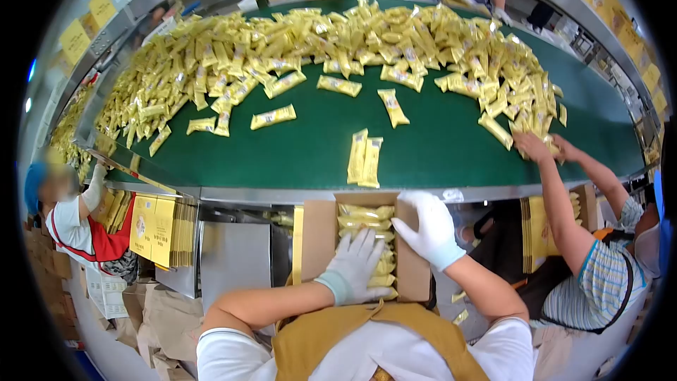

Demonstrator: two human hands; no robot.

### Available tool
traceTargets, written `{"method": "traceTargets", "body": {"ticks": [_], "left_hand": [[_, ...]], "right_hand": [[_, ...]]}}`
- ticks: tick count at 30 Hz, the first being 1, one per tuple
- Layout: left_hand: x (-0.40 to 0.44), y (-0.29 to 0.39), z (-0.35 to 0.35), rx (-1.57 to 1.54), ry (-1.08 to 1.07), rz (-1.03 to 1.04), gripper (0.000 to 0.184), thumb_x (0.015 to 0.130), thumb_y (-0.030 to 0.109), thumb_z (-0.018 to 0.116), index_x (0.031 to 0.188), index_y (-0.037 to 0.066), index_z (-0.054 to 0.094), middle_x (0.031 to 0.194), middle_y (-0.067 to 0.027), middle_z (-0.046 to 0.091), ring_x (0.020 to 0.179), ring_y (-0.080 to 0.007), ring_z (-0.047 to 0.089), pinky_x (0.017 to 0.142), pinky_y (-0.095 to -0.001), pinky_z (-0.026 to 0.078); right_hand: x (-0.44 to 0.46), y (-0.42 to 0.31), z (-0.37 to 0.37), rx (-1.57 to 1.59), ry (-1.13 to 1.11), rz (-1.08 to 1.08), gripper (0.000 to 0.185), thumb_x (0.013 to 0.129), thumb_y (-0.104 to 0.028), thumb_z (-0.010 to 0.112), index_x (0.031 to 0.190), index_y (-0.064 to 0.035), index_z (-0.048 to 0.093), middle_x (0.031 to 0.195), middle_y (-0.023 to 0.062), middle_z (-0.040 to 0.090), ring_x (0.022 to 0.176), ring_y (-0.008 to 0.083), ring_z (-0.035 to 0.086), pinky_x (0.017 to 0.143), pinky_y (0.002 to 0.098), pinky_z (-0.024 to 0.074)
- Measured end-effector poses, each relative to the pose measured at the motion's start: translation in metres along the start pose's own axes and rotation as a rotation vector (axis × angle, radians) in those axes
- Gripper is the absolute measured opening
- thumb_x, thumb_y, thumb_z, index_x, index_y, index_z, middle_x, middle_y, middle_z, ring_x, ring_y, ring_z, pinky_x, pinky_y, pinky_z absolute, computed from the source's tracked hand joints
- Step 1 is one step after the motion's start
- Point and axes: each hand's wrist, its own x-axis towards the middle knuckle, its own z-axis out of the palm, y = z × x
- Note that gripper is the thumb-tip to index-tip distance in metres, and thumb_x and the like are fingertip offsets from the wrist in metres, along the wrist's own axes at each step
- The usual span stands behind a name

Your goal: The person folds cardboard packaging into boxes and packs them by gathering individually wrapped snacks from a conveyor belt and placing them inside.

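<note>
A cardboard box (321, 243) stands open in front of me, with yellow wrapped snack packets (365, 212) stacked in a row inside. My left hand (356, 261), in a white glove, lies on the packets with its fingers spread. At the box's far right corner, my right hand (431, 229), also gloved, holds the right flap (412, 264), thumb toward the inside; its fingertips are partly hidden. Just beyond the box, a few packets (364, 160) lie side by side on the green conveyor belt (282, 159).
A large heap of packets (338, 35) covers the far side of the belt. At the right, a co-worker's hands (537, 147) reach into packets; another person (77, 219) stands left. Folded yellow cartons (159, 229) stand below the belt's metal edge (268, 196).
</note>
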Motion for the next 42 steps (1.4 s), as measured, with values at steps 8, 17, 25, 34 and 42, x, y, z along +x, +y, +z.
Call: {"method": "traceTargets", "body": {"ticks": [8, 17, 25, 34, 42], "left_hand": [[-0.001, -0.011, 0.008, -0.114, 0.123, 0.117, 0.1, 0.089, 0.065, 0.054, 0.153, -0.005, 0.023, 0.156, -0.0341, 0.024, 0.147, -0.0465, 0.022, 0.121, -0.0561, 0.014], [-0.034, -0.087, 0.064, -0.858, 1.095, -0.398, 0.044, 0.089, -0.001, 0.053, 0.132, -0.005, 0.05, 0.122, -0.0217, 0.06, 0.117, -0.0329, 0.058, 0.096, -0.0434, 0.049], [0.018, -0.025, 0.108, -1.271, 0.425, 0.004, 0.102, 0.086, 0.015, 0.076, 0.151, 0.004, -0.001, 0.154, -0.019, 0.029, 0.137, -0.0248, 0.042, 0.109, -0.0406, 0.042], [0.068, -0.16, -0.105, -0.618, 1.115, 0.133, 0.088, 0.083, 0.02, 0.078, 0.145, -0.001, 0.02, 0.137, -0.0157, 0.052, 0.123, -0.0258, 0.054, 0.109, -0.0432, 0.039], [0.063, -0.306, -0.42, -0.405, 1.603, 0.215, 0.042, 0.1, 0.028, 0.061, 0.129, -0.001, 0.052, 0.113, -0.0112, 0.066, 0.092, -0.0178, 0.064, 0.075, -0.0323, 0.056]], "right_hand": [[0.029, 0.053, 0.068, -0.099, -0.682, 0.373, 0.056, 0.084, -0.064, 0.064, 0.095, -0.0115, 0.079, 0.092, 0.0198, 0.073, 0.088, 0.0372, 0.07, 0.082, 0.0431, 0.0559], [-0.01, 0.032, -0.027, -0.036, -0.106, 0.113, 0.021, 0.085, -0.028, 0.076, 0.097, -0.0114, 0.079, 0.088, 0.0114, 0.074, 0.077, 0.0321, 0.07, 0.07, 0.035, 0.0559], [-0.02, 0.059, -0.042, -0.137, -0.028, 0.706, 0.029, 0.088, -0.029, 0.072, 0.099, -0.0027, 0.075, 0.091, 0.0189, 0.073, 0.082, 0.0331, 0.071, 0.075, 0.039, 0.055], [0.152, 0.007, -0.111, 0.32, 0.355, 0.205, 0.029, 0.098, -0.018, 0.062, 0.113, 0.0068, 0.067, 0.104, 0.0132, 0.074, 0.096, 0.0186, 0.069, 0.087, 0.035, 0.052], [0.421, -0.077, -0.138, 1.346, 0.199, -0.158, 0.062, 0.106, -0.052, 0.031, 0.151, -0.0108, 0.038, 0.151, 0.0086, 0.045, 0.138, 0.0321, 0.041, 0.119, 0.0426, 0.0227]]}}
